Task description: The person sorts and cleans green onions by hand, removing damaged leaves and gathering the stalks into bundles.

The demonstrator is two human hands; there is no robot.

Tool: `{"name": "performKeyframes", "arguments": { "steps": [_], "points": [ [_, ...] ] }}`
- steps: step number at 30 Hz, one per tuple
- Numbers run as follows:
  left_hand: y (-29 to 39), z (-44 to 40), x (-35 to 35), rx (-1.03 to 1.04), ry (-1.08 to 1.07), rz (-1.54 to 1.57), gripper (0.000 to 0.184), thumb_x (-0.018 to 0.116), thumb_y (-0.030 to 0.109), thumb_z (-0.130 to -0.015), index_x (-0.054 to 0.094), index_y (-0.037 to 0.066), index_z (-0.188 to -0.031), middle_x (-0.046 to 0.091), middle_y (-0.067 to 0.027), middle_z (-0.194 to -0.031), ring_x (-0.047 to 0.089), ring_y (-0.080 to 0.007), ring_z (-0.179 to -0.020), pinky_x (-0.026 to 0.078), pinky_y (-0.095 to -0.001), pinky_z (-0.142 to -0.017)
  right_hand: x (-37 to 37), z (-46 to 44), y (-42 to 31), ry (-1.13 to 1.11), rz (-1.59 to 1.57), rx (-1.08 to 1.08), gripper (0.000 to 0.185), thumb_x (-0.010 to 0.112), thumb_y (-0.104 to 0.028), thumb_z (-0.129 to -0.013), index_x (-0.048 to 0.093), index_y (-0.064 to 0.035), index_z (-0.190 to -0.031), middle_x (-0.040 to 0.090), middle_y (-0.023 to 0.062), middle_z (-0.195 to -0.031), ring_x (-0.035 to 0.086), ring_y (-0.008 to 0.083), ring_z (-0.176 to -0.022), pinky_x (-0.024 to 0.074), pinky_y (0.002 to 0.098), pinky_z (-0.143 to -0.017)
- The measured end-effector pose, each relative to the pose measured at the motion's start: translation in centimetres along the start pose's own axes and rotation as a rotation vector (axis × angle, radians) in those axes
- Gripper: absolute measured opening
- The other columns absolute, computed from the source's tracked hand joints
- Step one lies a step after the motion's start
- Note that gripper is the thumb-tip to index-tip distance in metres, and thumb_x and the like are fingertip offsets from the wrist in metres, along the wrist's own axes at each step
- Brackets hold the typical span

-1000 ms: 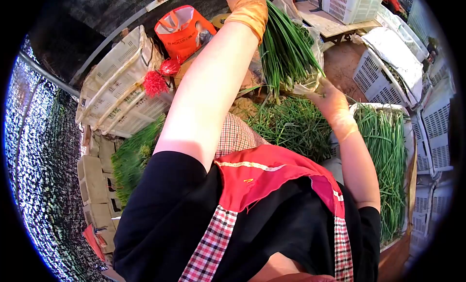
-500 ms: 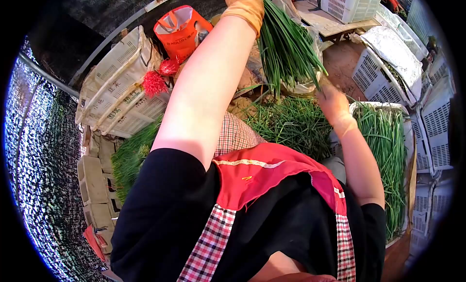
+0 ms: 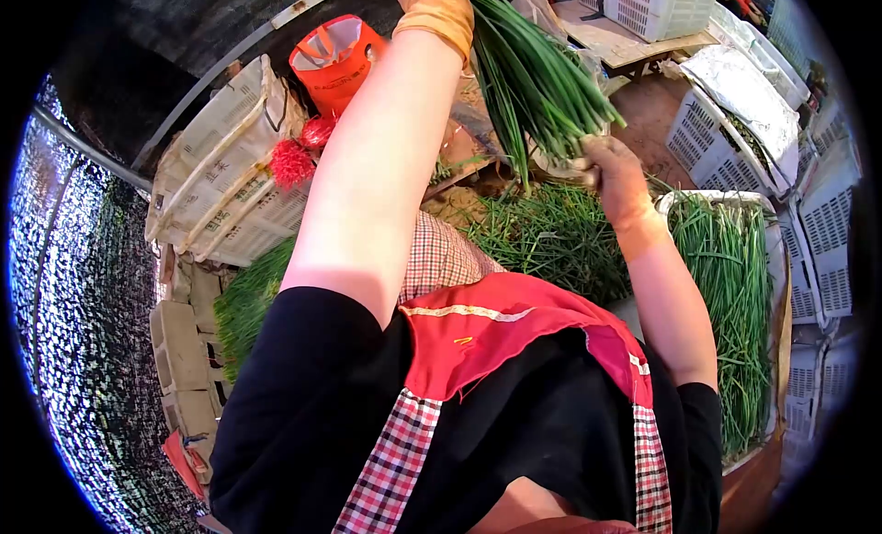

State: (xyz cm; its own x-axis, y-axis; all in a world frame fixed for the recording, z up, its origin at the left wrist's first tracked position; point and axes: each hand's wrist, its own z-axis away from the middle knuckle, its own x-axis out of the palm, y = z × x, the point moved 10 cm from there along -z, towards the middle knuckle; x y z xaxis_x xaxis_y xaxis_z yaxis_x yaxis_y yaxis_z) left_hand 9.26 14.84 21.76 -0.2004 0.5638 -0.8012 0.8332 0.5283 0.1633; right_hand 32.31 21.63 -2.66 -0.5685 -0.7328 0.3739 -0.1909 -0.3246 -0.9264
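The greens (image 3: 542,82) slant lengthwise from the left hand (image 3: 435,9), which grips one end, toward the right hand (image 3: 619,178), its hold unclear.

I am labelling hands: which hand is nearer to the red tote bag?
Left. The left hand is to the right of the red tote bag; the right hand is farther right.

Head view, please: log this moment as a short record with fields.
left hand: closed on the bundle, partly cut off by the frame
right hand: at the bundle's leaf tips; firm grip unclear
below bundle: loose greens
person's right: packed greens in a container
person's left: red bag, red tassel, crates
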Motion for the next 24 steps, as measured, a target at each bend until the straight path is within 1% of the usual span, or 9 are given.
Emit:
{"name": "performKeyframes", "arguments": {
  "steps": [2,4,6,7,8,11,16,17,24],
  "points": [
    [-0.7,-0.3,0.4,0.051,-0.022,-0.042,0.028,0.063,0.033,-0.076,0.069,0.009,-0.09,0.067,-0.0124,-0.09,0.063,-0.0303,-0.088,0.048,-0.0382,-0.077,0.5,1.4,-2.9,0.073,-0.285,-0.124,0.016,0.06,-0.021,-0.087,0.059,-0.0054,-0.09,0.059,0.0012,-0.067,0.048,0.0064,-0.049,0.0334,0.0164,-0.041],
    [0.9,0.7,-0.5,0.12,-0.033,-0.071,0.031,0.062,0.034,-0.077,0.068,0.008,-0.094,0.067,-0.0107,-0.089,0.064,-0.0279,-0.086,0.048,-0.0373,-0.077,-1.2,1.1,-3.7,-0.084,-0.288,-0.262,0.025,0.054,-0.029,-0.091,0.059,-0.0051,-0.091,0.059,0.0019,-0.068,0.048,0.0081,-0.052,0.0345,0.0177,-0.045],
    [-1.4,4.9,1.8,-0.627,-0.154,1.337,0.028,0.058,0.028,-0.083,0.065,0.009,-0.103,0.066,-0.0049,-0.088,0.065,-0.0215,-0.081,0.049,-0.0343,-0.073,-5.1,0.5,-1.6,0.101,-0.145,-0.141,0.027,0.055,-0.029,-0.091,0.058,-0.0037,-0.099,0.058,0.0009,-0.068,0.048,0.0078,-0.054,0.0368,0.0186,-0.048],
    [-6.1,0.6,6.1,-0.674,0.166,1.909,0.014,0.053,0.002,-0.083,0.059,-0.004,-0.094,0.065,-0.0142,-0.088,0.064,-0.027,-0.083,0.053,-0.0343,-0.079,-5.3,0.6,-2.8,0.141,-0.111,-0.255,0.027,0.055,-0.027,-0.091,0.057,-0.0029,-0.102,0.058,0.0003,-0.067,0.048,0.0072,-0.054,0.0369,0.0184,-0.048],
    [-7.0,-0.5,7.0,-0.631,0.161,1.962,0.011,0.05,0.002,-0.085,0.057,-0.006,-0.088,0.064,-0.0155,-0.087,0.063,-0.0278,-0.082,0.054,-0.0387,-0.079,-4.9,0.7,-3.8,0.182,-0.081,-0.363,0.027,0.056,-0.026,-0.091,0.057,-0.0021,-0.104,0.057,-0.0004,-0.067,0.048,0.0067,-0.054,0.0371,0.0182,-0.048],
    [-7.1,0.4,7.0,-0.611,0.109,1.879,0.012,0.049,0.002,-0.086,0.057,-0.005,-0.091,0.064,-0.0154,-0.09,0.064,-0.0277,-0.083,0.054,-0.0383,-0.079,-2.7,2.0,-7.1,0.15,-0.109,-0.426,0.026,0.06,-0.018,-0.087,0.057,0.0015,-0.103,0.06,0.002,-0.073,0.049,0.0051,-0.054,0.0392,0.0167,-0.048],
    [-7.6,0.7,6.3,-0.518,0.085,1.792,0.015,0.046,0.004,-0.087,0.057,-0.004,-0.095,0.064,-0.015,-0.092,0.064,-0.0278,-0.083,0.053,-0.038,-0.078,-2.9,1.3,-7.7,0.12,0.165,-0.3,0.019,0.059,-0.012,-0.087,0.058,0.0025,-0.099,0.06,0.0037,-0.076,0.05,0.005,-0.056,0.0383,0.0162,-0.048],
    [-8.2,1.3,7.3,-0.668,0.136,1.851,0.015,0.047,0.005,-0.087,0.057,-0.004,-0.095,0.064,-0.0148,-0.092,0.064,-0.0278,-0.084,0.053,-0.0379,-0.079,-2.2,1.5,-8.1,0.107,0.201,-0.314,0.018,0.058,-0.011,-0.087,0.058,0.0019,-0.099,0.06,0.0038,-0.076,0.049,0.0049,-0.055,0.0383,0.0164,-0.048],
    [-6.9,4.5,6.0,-0.767,0.161,1.927,0.013,0.05,0.005,-0.084,0.055,-0.005,-0.091,0.062,-0.0159,-0.09,0.063,-0.0279,-0.083,0.051,-0.0459,-0.081,0.1,1.8,-8.8,0.043,0.353,-0.269,0.019,0.057,-0.008,-0.088,0.057,0.0045,-0.102,0.062,0.0052,-0.084,0.055,0.0082,-0.062,0.043,0.0199,-0.052]
  ]
}}
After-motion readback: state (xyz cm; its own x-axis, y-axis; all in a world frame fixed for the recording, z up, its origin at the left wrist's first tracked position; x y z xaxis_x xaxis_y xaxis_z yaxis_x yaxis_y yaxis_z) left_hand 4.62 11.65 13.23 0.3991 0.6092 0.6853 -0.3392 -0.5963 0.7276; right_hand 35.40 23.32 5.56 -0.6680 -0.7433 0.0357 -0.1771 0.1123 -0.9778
